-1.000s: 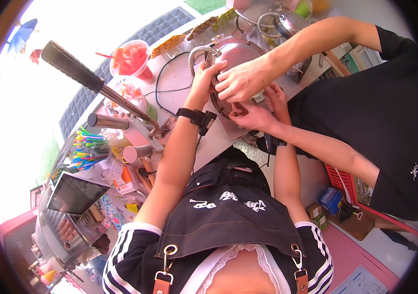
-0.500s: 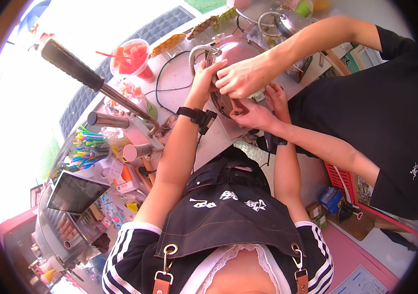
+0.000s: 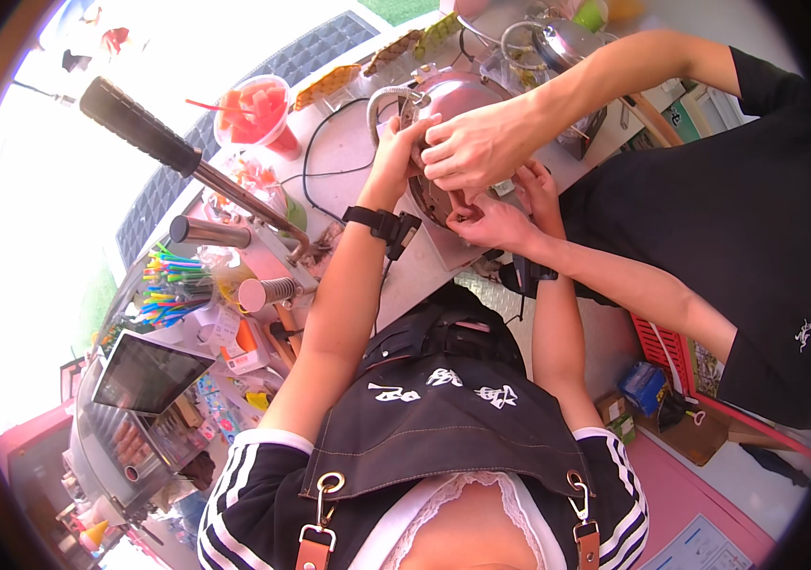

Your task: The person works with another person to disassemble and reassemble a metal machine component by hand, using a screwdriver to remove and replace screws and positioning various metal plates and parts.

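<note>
Left hand [image 3: 396,157] unmoved, fingers clamped on metal bowl [image 3: 453,95], right hand [image 3: 537,190] fingers' grip unclear

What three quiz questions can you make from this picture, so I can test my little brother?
1. True or false: the person's left hand rests on the shiny metal machine.
2. What fills the clear cup near the counter's far edge? A) red fruit chunks B) milk C) coins
3. How many hands belonging to the co-worker in black are on the machine?

Key:
1. True. The watch-wearing arm reaches up to its left side.
2. A.
3. Two: one hand on top, the other hand lower, beside the person's right hand.
</note>
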Tool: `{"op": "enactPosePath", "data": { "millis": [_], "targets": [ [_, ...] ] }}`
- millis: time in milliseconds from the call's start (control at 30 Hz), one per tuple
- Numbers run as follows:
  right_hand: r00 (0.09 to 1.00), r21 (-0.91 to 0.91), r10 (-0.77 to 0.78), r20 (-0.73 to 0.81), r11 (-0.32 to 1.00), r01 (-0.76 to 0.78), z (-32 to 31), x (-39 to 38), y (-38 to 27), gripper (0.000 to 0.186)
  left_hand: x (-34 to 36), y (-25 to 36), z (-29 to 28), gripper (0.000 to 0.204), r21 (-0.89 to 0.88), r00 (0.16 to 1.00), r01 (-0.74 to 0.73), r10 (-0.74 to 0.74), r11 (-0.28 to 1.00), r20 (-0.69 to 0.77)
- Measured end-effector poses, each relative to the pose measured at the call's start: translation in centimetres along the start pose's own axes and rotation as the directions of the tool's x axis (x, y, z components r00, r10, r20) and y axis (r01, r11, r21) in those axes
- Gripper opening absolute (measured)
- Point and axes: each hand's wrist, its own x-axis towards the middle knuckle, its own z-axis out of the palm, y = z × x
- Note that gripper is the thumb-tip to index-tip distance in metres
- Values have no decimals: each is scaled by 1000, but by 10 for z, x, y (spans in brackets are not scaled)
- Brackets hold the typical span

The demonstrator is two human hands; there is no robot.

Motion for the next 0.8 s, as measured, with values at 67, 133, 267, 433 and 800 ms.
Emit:
{"op": "enactPosePath", "data": {
  "millis": [67,133,267,433,800],
  "targets": [
    [1000,39,-12,25,999,11,5,-1,-1,26,-7,6,2,43,25,1000,24,-24,999,12],
    [999,78,-25,49,997,21,7,-2,-3,25,-12,10,8,44,40,1000,29,-29,999,5],
    [1000,33,-11,16,999,10,-2,1,1,23,-16,13,11,45,38,1000,18,-18,999,6],
    [997,-32,43,-58,999,-45,5,-1,-2,24,-14,11,7,46,58,1000,24,-25,998,11],
    [791,-863,-594,-148,469,190,55,-59,-32,37,-15,12,6,45,69,999,52,-52,996,7]
  ]
}}
